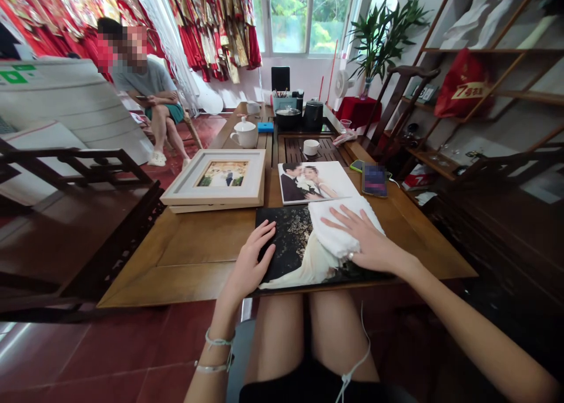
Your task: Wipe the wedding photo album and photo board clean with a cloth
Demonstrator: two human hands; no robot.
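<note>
Tabletop [198, 235] below, the splayed left hand [253, 256] should steady the photo panel [284, 244] while the flattened right hand [372, 241] presses the cloth [331, 239] lightly.

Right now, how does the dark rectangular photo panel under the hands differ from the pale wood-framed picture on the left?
The dark rectangular photo panel shows no frame; the pale wood-framed picture has a frame and wide pale border. A fluffy white cloth under the right hand partly covers the panel; nothing covers the picture. Both are on the brown wooden table.
</note>
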